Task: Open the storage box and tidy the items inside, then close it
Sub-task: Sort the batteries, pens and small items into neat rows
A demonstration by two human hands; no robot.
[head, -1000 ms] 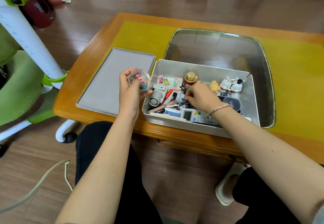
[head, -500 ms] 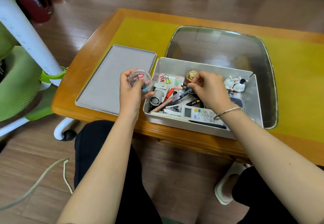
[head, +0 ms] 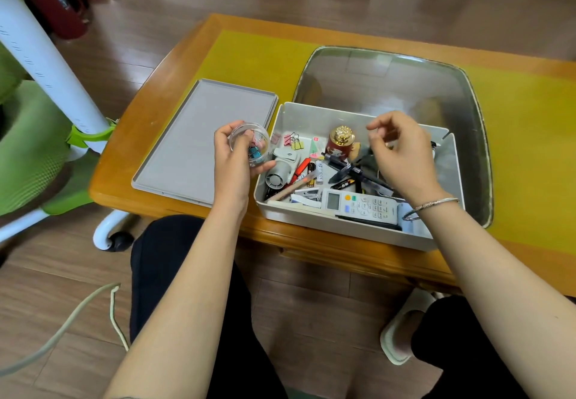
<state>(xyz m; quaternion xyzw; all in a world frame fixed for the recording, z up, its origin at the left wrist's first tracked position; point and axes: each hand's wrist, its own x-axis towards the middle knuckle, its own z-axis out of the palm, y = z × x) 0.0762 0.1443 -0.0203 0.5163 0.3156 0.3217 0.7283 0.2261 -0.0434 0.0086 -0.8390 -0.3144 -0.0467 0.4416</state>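
Note:
The grey storage box (head: 327, 225) stands open near the table's front edge, and its flat grey lid (head: 202, 136) lies just to its left. My left hand (head: 232, 161) grips a small clear round container (head: 249, 141) with coloured binder clips in it, held over the box's left rim. Above the box's middle, my right hand (head: 400, 155) hovers with thumb and forefinger pinched together; anything between them is too small to see. Inside the box lie a white remote control (head: 361, 208), a red jar with a gold top (head: 341, 144), loose binder clips (head: 294, 142), pens and batteries.
A large metal tray (head: 389, 86) lies under and behind the box on the yellow table mat (head: 249, 61). A green and white chair (head: 37, 136) stands at the left. On the floor are a cable (head: 78, 314) and a slipper (head: 402, 336).
My right hand has lifted out of the clutter in the box and risen toward the back, fingers pinched. My left hand has kept the clear container by the box's left rim.

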